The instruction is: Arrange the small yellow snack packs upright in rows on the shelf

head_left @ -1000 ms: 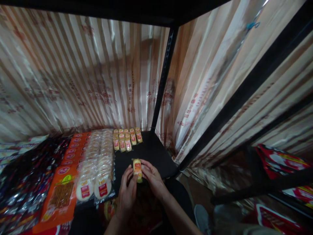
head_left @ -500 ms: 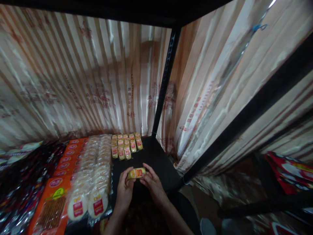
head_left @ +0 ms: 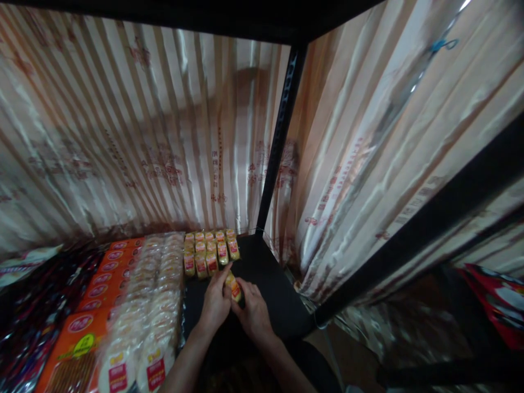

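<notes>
Oblong, glossy yellow packet [head_left: 234,287] was pinched in the closed fingers of left hand [head_left: 215,303] and right hand [head_left: 252,312], above matte black shelf [head_left: 270,273], near matching rows [head_left: 208,254].

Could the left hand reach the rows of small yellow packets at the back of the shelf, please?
Probably yes: the left hand sits just before the rows of small yellow packets, nothing between them, though it and the right hand hold one loose packet.
</notes>
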The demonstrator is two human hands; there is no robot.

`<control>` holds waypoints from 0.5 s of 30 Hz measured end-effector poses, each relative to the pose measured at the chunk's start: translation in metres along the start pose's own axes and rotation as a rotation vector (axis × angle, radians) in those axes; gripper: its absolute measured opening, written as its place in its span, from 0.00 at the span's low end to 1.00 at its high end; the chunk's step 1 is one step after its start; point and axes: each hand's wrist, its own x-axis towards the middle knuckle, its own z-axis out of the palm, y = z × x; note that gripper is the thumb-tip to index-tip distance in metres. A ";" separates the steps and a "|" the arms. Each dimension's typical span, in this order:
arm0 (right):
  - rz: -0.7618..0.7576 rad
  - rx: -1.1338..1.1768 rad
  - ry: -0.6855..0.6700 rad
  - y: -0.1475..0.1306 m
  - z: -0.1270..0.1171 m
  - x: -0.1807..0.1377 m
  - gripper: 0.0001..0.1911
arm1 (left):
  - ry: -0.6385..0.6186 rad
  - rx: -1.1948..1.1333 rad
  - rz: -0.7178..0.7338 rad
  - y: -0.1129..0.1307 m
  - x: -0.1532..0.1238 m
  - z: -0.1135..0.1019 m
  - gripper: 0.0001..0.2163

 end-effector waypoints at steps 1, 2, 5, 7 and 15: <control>0.019 -0.001 0.019 0.002 0.004 0.004 0.19 | 0.001 0.003 -0.006 -0.001 0.004 0.002 0.25; 0.055 0.011 0.037 0.004 0.008 0.007 0.18 | 0.004 -0.005 -0.022 -0.002 0.008 0.004 0.25; 0.199 0.080 0.082 0.009 0.022 0.020 0.15 | 0.054 -0.061 -0.081 -0.008 0.014 0.010 0.25; 0.259 0.101 0.105 0.011 0.031 0.029 0.15 | 0.125 -0.044 -0.114 -0.013 0.015 0.014 0.24; 0.295 0.075 0.163 0.007 0.053 0.055 0.15 | 0.144 0.251 -0.061 -0.029 0.009 0.013 0.18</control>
